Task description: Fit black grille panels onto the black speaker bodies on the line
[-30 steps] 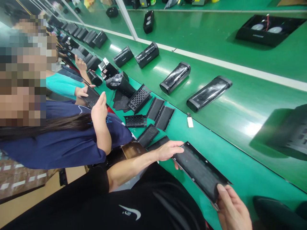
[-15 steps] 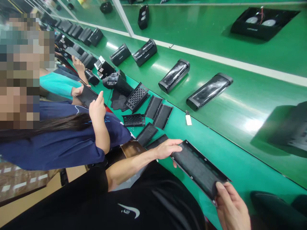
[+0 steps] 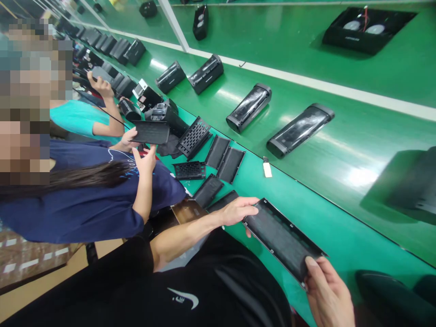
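A long black speaker grille panel [image 3: 281, 238] lies tilted between my two hands, its dark inner side and raised clip edges facing me. My left hand [image 3: 236, 212] is closed on its far left end, the thumb on top and fingers beneath. At the near right end, my right hand [image 3: 329, 288] pinches the panel, thumb pressed on the inner face. Beyond my left wrist, similar black panels [image 3: 230, 165] and a lattice-like black frame [image 3: 194, 138] rest on the green bench [image 3: 254, 190].
Black speakers [image 3: 299, 129] stand on the green conveyor [image 3: 357, 159] beyond the bench edge. A small white tag [image 3: 267, 168] lies near that edge. To my left a co-worker in a navy shirt [image 3: 85, 204] holds a black panel [image 3: 150, 131]. Dark rounded objects [image 3: 384, 293] sit at lower right.
The co-worker's panel has been raised and turned flatter, and their hands have shifted. Further back, the person in turquoise has lifted an arm. My hands and panel are almost unmoved.
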Tool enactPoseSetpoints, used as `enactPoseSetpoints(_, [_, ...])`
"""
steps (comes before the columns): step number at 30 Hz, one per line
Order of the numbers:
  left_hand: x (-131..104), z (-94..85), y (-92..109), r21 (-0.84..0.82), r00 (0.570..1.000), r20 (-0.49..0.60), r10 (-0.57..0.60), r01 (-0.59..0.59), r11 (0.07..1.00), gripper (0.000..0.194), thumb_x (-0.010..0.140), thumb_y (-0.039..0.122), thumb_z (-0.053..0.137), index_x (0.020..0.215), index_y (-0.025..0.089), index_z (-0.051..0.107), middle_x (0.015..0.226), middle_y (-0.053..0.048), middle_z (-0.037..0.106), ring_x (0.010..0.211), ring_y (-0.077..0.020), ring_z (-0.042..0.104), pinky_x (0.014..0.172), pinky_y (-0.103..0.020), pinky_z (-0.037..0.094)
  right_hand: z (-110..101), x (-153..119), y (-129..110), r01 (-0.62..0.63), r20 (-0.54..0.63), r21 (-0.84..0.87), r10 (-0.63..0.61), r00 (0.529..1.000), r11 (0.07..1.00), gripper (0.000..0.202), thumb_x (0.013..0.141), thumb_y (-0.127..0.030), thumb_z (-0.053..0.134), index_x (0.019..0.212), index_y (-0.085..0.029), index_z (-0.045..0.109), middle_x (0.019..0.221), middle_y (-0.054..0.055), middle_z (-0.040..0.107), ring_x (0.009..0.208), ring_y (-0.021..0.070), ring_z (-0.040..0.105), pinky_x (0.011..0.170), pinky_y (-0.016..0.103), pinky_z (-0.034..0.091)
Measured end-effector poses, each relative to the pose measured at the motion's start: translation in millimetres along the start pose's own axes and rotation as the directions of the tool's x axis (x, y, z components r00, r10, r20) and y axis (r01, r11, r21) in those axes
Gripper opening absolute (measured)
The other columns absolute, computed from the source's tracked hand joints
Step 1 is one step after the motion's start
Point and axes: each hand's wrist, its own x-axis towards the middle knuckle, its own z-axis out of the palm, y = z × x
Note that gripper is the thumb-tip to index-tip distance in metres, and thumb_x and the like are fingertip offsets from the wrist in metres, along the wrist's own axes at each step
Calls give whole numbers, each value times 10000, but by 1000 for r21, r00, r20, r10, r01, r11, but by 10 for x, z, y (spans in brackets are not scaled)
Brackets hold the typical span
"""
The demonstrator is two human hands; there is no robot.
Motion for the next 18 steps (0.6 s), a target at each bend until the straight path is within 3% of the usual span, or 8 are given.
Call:
enactPoseSetpoints(5, [4,7,6,2,1000,-4,-14,14,1000,261,794,380,681,918,169,589,686,-19,695,504,-175,657,555,-326,565,1,3,-3,-22,-16,5,22,1000,1000,551,599,-514,962,890,-223,597,677,-75,493,514,59,397,437,163,356])
enactPoseSetpoints(12, [35,-30,-55,3,1000,18,10,-10,1000,245,834,370,653,939,160,586,682,-22,694,482,-156,649,495,-249,504,41,10,-46,-17,-25,12,17,1000,1000,555,579,-509,973,844,-216,582,610,-86,455,479,54,370,424,160,350])
enactPoseSetpoints(18, [26,-43,-57,-68,998,53,22,-19,998,327,798,405,711,990,159,609,698,-34,710,496,-160,647,502,-249,495,-1,-10,-33,-10,-16,109,12,1000,994,486,695,-497,917,989,-225,642,731,-39,552,581,108,470,491,214,424])
